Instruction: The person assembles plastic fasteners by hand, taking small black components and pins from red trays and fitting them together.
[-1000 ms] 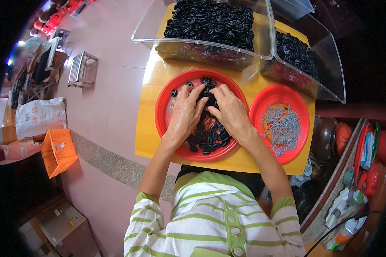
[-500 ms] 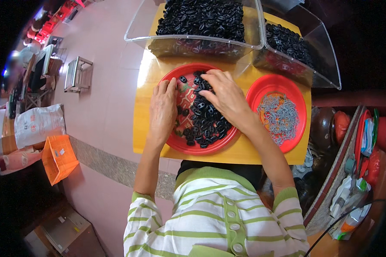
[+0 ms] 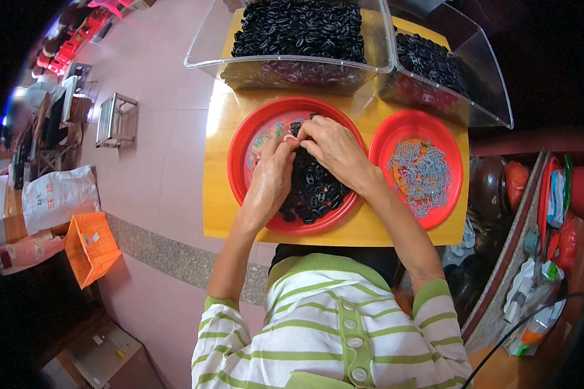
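Observation:
My left hand [image 3: 270, 176] and my right hand [image 3: 336, 150] meet at the fingertips above a round red tray [image 3: 235, 152] with a patterned bottom. Both have their fingers pinched together; whatever sits between them is too small and covered to make out. Beneath and beside the hands lies a heap of small black oval plastic pieces with holes [image 3: 315, 191]. To the right, a second red tray [image 3: 418, 117] holds a pile of small grey screw-like pins [image 3: 422, 181]; neither hand touches it.
Two clear plastic bins [image 3: 207, 58] [image 3: 496, 84] of black pieces stand at the table's [image 3: 217, 207] far side. A metal stool [image 3: 113, 120], a white sack [image 3: 61, 198] and an orange basket [image 3: 92, 249] are on the left; a cluttered shelf [image 3: 499, 279] is on the right.
My left hand has moved right, from the tray's left side to meet my right hand. The fingers of both hands have drawn together, and the right hand has left the heap's top edge.

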The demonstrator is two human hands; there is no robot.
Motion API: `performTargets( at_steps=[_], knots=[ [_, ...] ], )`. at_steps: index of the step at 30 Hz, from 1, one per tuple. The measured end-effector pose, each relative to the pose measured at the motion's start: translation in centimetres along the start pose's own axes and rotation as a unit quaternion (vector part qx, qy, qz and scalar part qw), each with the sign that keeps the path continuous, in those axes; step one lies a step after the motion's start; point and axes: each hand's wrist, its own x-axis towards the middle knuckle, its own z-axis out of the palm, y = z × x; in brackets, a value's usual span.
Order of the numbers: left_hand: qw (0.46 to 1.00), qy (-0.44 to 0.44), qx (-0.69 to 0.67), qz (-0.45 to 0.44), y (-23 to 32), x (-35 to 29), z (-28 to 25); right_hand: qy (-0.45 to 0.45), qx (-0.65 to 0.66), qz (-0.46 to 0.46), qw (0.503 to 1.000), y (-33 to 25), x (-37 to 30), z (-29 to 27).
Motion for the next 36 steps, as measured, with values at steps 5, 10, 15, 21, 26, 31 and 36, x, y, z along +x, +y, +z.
performTargets(
  at_steps=[5,10,15,21,26,31,36],
  knots=[
    [0.999,-0.007,-0.031,0.022,2.0,-2.8,-1.1,0.002,0.037,-0.012,0.999,-2.0,-3.1,-1.4],
    [0.994,-0.042,0.097,-0.004,2.9,-5.2,-3.9,-0.003,0.008,0.019,1.000,-3.9,-6.7,-3.1],
    [0.976,-0.043,0.211,0.014,0.9,-6.0,-3.9,-0.006,-0.080,0.072,0.994,-5.7,-9.2,-2.6],
    [0.969,-0.126,0.213,-0.018,0.9,-5.1,-3.3,-0.016,-0.101,0.122,0.987,-6.8,-10.0,-0.5],
    [0.994,-0.093,-0.007,-0.048,0.6,-5.0,-1.7,0.043,-0.069,0.127,0.989,-6.6,-10.8,0.6],
    [0.997,-0.048,-0.057,-0.038,1.3,-5.0,-0.2,0.084,-0.067,0.105,0.989,-6.2,-11.2,1.1],
    [0.993,-0.005,-0.115,-0.005,1.7,-4.4,-0.2,0.130,0.007,0.079,0.988,-6.1,-12.0,1.2]
  ],
)
